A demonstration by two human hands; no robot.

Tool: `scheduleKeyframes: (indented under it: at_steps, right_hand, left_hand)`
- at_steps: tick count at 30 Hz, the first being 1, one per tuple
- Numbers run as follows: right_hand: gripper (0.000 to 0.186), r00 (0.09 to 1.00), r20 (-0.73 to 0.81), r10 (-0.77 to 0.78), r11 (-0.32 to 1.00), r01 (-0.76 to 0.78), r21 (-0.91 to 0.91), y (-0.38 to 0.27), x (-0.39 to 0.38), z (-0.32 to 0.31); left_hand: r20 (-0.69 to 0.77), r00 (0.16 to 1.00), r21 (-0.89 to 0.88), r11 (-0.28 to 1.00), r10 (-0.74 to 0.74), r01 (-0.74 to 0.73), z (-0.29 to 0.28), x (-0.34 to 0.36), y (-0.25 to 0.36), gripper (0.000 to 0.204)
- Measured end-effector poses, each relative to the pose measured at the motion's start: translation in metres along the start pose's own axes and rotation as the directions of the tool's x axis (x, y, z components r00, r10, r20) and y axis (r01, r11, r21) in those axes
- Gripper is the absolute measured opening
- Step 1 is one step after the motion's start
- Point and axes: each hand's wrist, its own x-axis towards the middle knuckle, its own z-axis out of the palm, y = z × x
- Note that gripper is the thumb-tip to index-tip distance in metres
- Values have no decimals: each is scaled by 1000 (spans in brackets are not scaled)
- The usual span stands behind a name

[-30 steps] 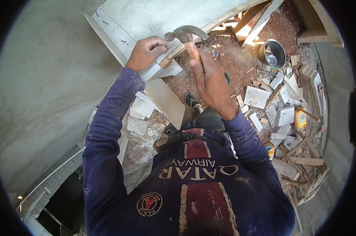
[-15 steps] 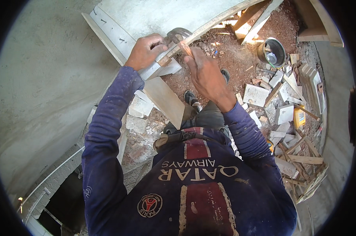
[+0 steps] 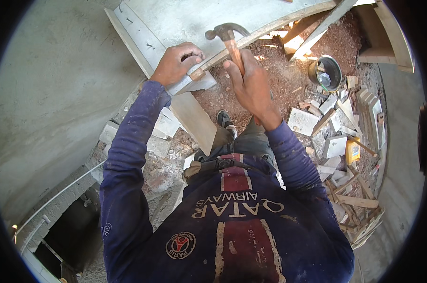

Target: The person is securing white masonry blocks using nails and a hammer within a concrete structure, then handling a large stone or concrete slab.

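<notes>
My right hand (image 3: 251, 87) grips the wooden handle of a claw hammer (image 3: 227, 33), its metal head raised above the edge of a pale slab (image 3: 194, 19). My left hand (image 3: 178, 63) is pinched at that edge, on a small thing too hidden to name. Beside it runs a pale board (image 3: 140, 40) with several nails sticking up from it. A short wooden block (image 3: 197, 74) sits at the edge just below my fingers, and a light panel (image 3: 192, 120) slants beneath.
A dark bucket (image 3: 335, 73), broken offcuts (image 3: 303, 120), a yellow container (image 3: 352, 151) and piled wood strips (image 3: 357, 200) lie to my right on reddish rubble. Grey walls (image 3: 44, 94) flank me. A dark opening (image 3: 77, 236) shows at lower left; angled boards (image 3: 312, 33) stand upper right.
The hammer dipped toward my left fingers half a second ago and is now lifted again, higher in the view. My left hand stays at the edge. The view has shifted slightly.
</notes>
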Motion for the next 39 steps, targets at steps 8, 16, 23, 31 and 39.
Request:
scheduleKeyframes:
  at_steps: [8, 16, 23, 31, 39]
  right_hand:
    - [33, 986, 152, -71, 962, 108, -252, 29, 83, 14]
    - [38, 961, 276, -5, 958, 83, -274, 37, 100, 14]
    - [36, 954, 292, -63, 971, 126, -205, 42, 98, 13]
    - [33, 949, 284, -132, 967, 186, -172, 52, 94, -6]
    - [62, 921, 371, -122, 988, 76, 136, 53, 27, -45]
  left_hand:
    - [-131, 975, -107, 980, -182, 168, 10, -12, 27, 37]
    - [-311, 423, -894, 413, -851, 172, 146, -43, 73, 39]
    - [-364, 239, -737, 122, -900, -665, 184, 47, 43, 38]
    - [-351, 165, -708, 146, -922, -691, 181, 58, 38, 30]
    - [-265, 142, -724, 100, -954, -683, 178, 56, 47, 29]
